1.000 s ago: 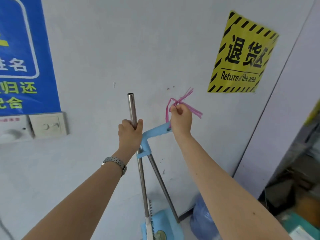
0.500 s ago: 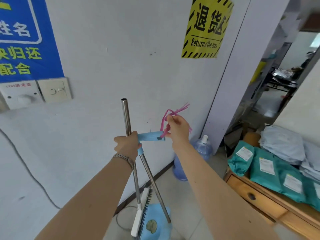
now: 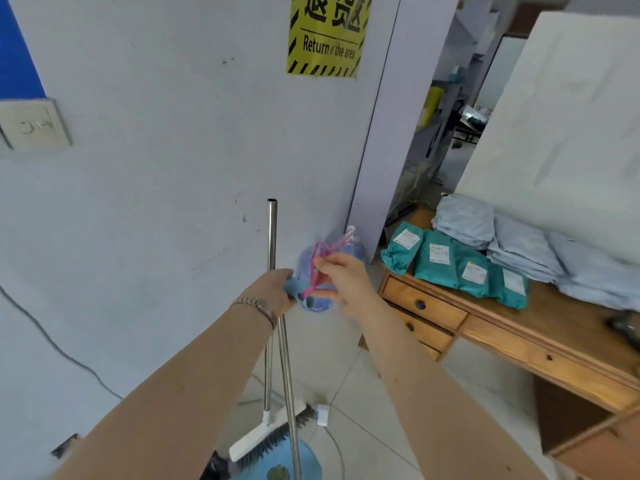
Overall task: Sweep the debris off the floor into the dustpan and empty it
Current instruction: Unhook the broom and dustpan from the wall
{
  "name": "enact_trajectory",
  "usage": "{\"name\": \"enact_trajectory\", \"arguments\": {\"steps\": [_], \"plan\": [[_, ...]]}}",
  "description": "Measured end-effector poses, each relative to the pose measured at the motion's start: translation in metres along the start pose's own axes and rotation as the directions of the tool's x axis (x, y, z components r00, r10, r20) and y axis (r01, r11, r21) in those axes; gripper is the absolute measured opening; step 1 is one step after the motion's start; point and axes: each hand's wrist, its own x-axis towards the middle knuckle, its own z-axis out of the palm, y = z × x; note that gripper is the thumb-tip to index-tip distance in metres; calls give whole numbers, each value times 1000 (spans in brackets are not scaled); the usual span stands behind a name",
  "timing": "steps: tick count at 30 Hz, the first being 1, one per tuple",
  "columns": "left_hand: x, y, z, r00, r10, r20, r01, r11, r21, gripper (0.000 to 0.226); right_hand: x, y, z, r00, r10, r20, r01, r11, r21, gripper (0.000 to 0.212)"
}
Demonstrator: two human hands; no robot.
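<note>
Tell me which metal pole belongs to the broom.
The taller pole, bare-topped, ending at the white broom head; the other pole carries a blue grip and meets the dustpan.

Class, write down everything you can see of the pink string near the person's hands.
The pink string looks like thin plastic twine, tied into a loop with frayed loose ends pointing up and right. The right hand pinches it between thumb and fingers. Its lower end runs down to the tip of the blue dustpan handle, which the left hand grips with the steel broom pole.
</note>
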Motion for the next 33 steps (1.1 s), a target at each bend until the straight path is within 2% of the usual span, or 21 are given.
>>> {"name": "enact_trajectory", "arguments": {"steps": [1,3,6,8,11,15,17,19,20,23,26,28,30,31,33], "plan": [[-18,-11,7,999,50,3,-50,999,2,35,-16,1,-9,999,24,26,-23,999,-42,16],[-55,-32,18,995,48,85,-53,997,59,38,-48,9,-28,999,49,22,-44,978,-203,11],[-90,-70,22,993,-9,120,3,998,55,14,-87,32,-53,997,-34,-71,-7,860,-510,17],[-108,-87,26,993,-33,110,22,995,99,11,-109,52,-64,990,-119,-82,36,753,-657,27],[-131,-106,26,980,-70,186,41,987,156,11,-136,76,-71,997,-62,-56,15,786,-618,36],[-146,-119,17,986,-115,123,83,967,239,13,-160,86,-78,994,102,-26,-95,753,-651,45],[-146,-125,10,975,-182,129,135,942,306,27,-166,89,-82,986,164,-17,-136,749,-648,43],[-138,-135,6,962,-200,185,101,891,442,54,-167,93,-84,984,174,-41,-164,784,-598,35],[-140,-137,7,955,-213,207,77,851,519,59,-169,95,-85,982,182,-54,-181,812,-556,30],[-162,-139,13,975,-107,194,-54,735,676,38,-176,101,-89,959,281,-42,-277,889,-364,31],[-164,-144,15,971,-28,236,-179,565,805,46,-187,109,-98,921,381,-83,-388,871,-300,29],[-166,-151,17,954,-26,298,-250,479,841,46,-193,114,-104,918,365,-156,-388,908,-159,25],[-170,-161,20,920,-63,387,-340,363,868,37,-201,119,-114,900,346,-266,-319,937,140,22],[-175,-165,20,883,-66,465,-428,294,854,28,-206,121,-122,885,360,-294,-295,924,243,24],[-186,-176,23,785,-118,608,-592,145,793,22,-222,122,-136,852,446,-272,-374,884,279,45]]}}
